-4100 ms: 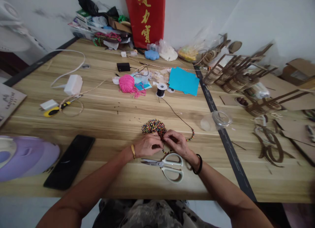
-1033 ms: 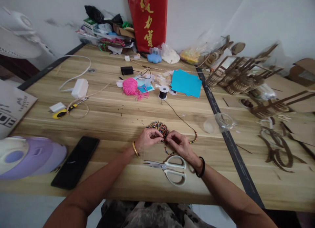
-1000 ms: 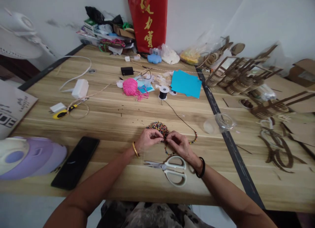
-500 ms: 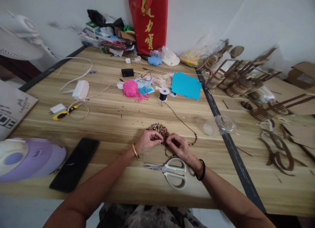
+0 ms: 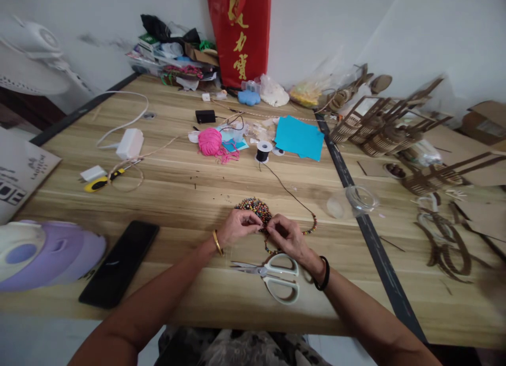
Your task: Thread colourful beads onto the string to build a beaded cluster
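My left hand [image 5: 237, 228] and my right hand [image 5: 288, 235] meet fingertip to fingertip just in front of a pile of small multicoloured beads [image 5: 253, 206] on the wooden table [image 5: 177, 186]. Both pinch a thin dark cord [image 5: 288, 189] strung with beads [image 5: 311, 226]; the cord runs back to a black thread spool [image 5: 262, 151]. What my left fingertips pinch at the cord is too small to make out. White-handled scissors [image 5: 276, 277] lie shut just below my hands.
A black phone [image 5: 119, 262] and a purple-and-white device [image 5: 43, 255] lie at the near left. Pink yarn [image 5: 209, 142], blue paper [image 5: 299, 137], a white charger [image 5: 129, 143] and a yellow knife [image 5: 98, 183] sit farther back. A clear plastic container [image 5: 353, 198] and wooden cut-out parts [image 5: 387, 126] fill the right.
My hands have stayed at the bead pile, fingers shifting slightly on the cord. The view has tilted a little, so the table sits lower in the picture than four seconds ago.
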Demonstrator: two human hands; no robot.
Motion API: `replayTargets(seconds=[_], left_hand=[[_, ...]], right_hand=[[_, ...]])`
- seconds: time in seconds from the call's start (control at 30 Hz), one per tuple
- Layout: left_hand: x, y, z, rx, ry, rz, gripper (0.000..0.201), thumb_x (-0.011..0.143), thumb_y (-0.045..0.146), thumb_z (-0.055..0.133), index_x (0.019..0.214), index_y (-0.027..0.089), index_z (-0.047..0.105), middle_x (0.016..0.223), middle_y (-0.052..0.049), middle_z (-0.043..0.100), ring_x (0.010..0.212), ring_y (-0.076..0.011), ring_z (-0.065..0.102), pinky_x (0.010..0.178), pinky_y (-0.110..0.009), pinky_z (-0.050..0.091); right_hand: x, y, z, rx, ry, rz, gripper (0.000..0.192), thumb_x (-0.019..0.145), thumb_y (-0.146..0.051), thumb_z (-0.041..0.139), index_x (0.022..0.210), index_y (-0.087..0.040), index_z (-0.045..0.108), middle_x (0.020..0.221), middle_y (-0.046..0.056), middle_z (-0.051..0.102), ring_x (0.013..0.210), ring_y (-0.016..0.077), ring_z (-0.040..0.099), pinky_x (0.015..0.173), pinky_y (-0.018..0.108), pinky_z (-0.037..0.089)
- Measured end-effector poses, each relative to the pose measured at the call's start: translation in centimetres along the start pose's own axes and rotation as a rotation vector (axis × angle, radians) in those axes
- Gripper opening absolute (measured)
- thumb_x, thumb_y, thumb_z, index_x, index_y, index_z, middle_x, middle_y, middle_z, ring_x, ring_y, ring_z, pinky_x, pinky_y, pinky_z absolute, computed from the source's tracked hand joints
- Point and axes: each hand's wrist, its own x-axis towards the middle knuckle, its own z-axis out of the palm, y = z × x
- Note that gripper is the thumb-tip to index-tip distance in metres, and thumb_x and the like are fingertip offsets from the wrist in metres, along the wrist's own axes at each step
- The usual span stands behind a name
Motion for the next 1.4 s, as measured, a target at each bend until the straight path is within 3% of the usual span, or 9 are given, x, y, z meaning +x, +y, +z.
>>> replayTargets(seconds=[0.27,1.4], left_hand=[[0.05,-0.14,0.08,-0.029,0.000,-0.002,0.018,0.065,0.023,0.075,0.074,0.009,0.069,0.066,-0.004,0.069,0.057,-0.0103,0.060,0.058,-0.021,0.048],[0.09,-0.25,0.11,-0.015,0.003,0.030,0.014,0.064,0.018,0.073,0.072,0.009,0.069,0.064,-0.003,0.067,0.058,-0.0101,0.058,0.057,-0.020,0.046]], right_hand=[[0.07,-0.18,-0.08,-0.007,-0.013,-0.002,0.020,0.089,-0.035,0.053,0.080,-0.018,0.057,0.068,0.001,0.056,0.059,0.0114,0.049,0.054,0.022,0.039],[0.12,-0.45,-0.06,-0.022,-0.015,-0.006,0.019,0.089,-0.034,0.052,0.080,-0.018,0.057,0.068,0.001,0.056,0.060,0.0122,0.051,0.056,0.023,0.040]])
